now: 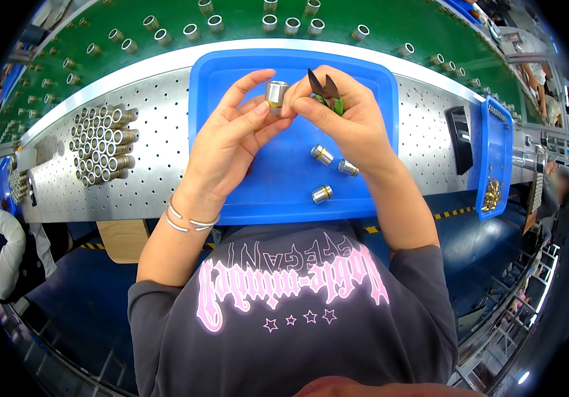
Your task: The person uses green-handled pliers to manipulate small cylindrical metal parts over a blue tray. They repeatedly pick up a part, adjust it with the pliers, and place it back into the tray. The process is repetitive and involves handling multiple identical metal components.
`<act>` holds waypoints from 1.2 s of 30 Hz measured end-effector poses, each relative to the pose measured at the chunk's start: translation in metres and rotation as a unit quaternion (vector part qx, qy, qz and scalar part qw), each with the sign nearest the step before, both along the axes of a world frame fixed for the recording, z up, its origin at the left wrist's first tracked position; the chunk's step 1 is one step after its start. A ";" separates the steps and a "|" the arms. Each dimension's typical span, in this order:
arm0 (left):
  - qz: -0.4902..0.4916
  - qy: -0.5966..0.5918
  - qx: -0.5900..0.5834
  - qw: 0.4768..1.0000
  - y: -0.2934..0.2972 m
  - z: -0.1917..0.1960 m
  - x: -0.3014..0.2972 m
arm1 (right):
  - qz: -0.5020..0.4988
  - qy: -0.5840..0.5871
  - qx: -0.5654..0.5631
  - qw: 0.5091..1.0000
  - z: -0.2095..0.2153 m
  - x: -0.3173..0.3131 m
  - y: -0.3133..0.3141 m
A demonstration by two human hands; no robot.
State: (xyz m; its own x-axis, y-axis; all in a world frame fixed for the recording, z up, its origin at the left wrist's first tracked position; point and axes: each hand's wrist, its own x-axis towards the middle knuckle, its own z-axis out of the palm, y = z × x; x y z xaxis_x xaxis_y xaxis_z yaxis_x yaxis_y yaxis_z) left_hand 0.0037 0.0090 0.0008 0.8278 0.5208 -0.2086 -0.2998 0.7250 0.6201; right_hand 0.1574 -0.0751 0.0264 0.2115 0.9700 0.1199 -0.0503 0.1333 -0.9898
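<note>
Above the blue tray [194, 99], my left hand [221, 142] grips a short silver metal sleeve [276, 90] between thumb and fingers. A brass-coloured band circles its lower end. My right hand [360, 126] is closed around small green-handled snips [331, 87], their dark blades pointing up and slightly apart. Its fingertips meet the sleeve's side, and the handles are mostly hidden in the palm. Three similar sleeves lie on the tray floor below my right hand: one [321, 154], another [348, 167] partly behind my wrist, and a third [322, 194] nearer me.
A tight cluster of upright sleeves [102, 145] stands on the perforated metal bench [159, 159] at left. Beyond runs a green conveyor [245, 33] carrying several sleeves. Rightward are a black wedge-shaped object [458, 140] and a blue tray [496, 149] with small brass pieces. Another person's sleeve [8, 255] shows far left.
</note>
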 end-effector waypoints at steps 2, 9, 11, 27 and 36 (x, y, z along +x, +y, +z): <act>0.010 0.004 -0.017 1.000 0.000 0.001 0.000 | -0.015 -0.015 -0.006 1.000 0.001 0.001 -0.001; 0.019 0.017 0.014 1.000 0.001 0.001 0.000 | -0.030 -0.052 -0.014 0.998 -0.003 0.004 -0.010; 0.009 0.032 0.028 0.999 0.003 -0.004 -0.001 | -0.021 -0.069 -0.028 0.997 0.000 0.003 -0.012; -0.022 0.068 0.267 0.961 -0.005 0.003 0.005 | -0.089 -0.260 -0.021 0.961 0.005 0.016 -0.015; -0.118 0.065 0.227 0.965 -0.002 0.003 0.001 | 0.007 -0.271 -0.078 0.959 0.015 0.030 -0.007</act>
